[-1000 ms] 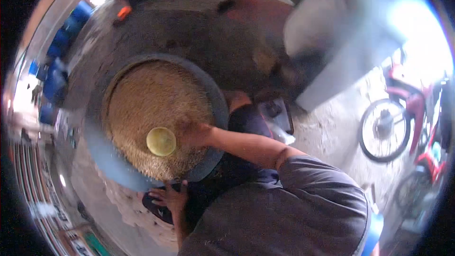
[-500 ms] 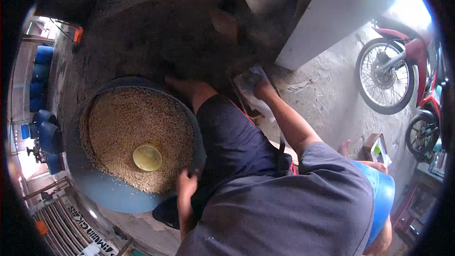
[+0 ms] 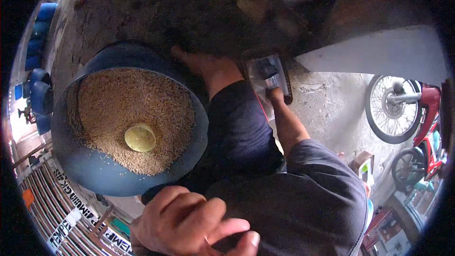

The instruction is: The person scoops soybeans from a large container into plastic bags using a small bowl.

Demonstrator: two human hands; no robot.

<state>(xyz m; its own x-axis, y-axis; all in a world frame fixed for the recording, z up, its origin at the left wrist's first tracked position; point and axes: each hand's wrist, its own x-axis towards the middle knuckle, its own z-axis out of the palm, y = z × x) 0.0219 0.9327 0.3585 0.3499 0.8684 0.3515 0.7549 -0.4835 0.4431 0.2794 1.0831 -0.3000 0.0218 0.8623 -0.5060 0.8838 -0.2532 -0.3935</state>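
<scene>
A wide blue-grey basin (image 3: 106,178) holds a heap of pale grains or beans (image 3: 137,90). A round yellowish bowl (image 3: 140,137) sits on the heap. My left hand (image 3: 189,220) is raised close to the camera at the bottom, its fingers loosely curled, nothing visible in it. My right hand (image 3: 276,96) reaches to a dark-rimmed tray (image 3: 288,98) right of the basin. Its fingers are closed round something clear and dark that I cannot make out.
My bent leg (image 3: 241,123) lies between basin and tray. A white slab-like surface (image 3: 374,50) juts in at the upper right, near a red motorcycle (image 3: 429,109). A lettered slatted rack (image 3: 52,204) stands lower left, blue drums (image 3: 40,42) upper left. A small basket (image 3: 362,163) is at right.
My right hand went from above the grain to the tray. My left hand left the basin's edge and rose towards the camera. The bowl stays on the grain, and the view has shifted.
</scene>
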